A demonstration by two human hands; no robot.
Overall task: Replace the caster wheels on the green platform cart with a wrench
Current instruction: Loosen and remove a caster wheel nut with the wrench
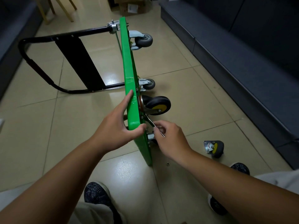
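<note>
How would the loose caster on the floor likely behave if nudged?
The loose caster probably skids or rolls: round wheel, glossy tile floor. Its metal mounting plate suggests it is stiff and fairly heavy for its size.

No legible txt, labels or nos. anywhere; box label (132, 8) too blurred to read.

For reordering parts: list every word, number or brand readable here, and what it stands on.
None can be read.
The white label on the cardboard box: too blurred to read.
No markings visible on the green platform cart, mounted caster, loose caster or wrench.
</note>
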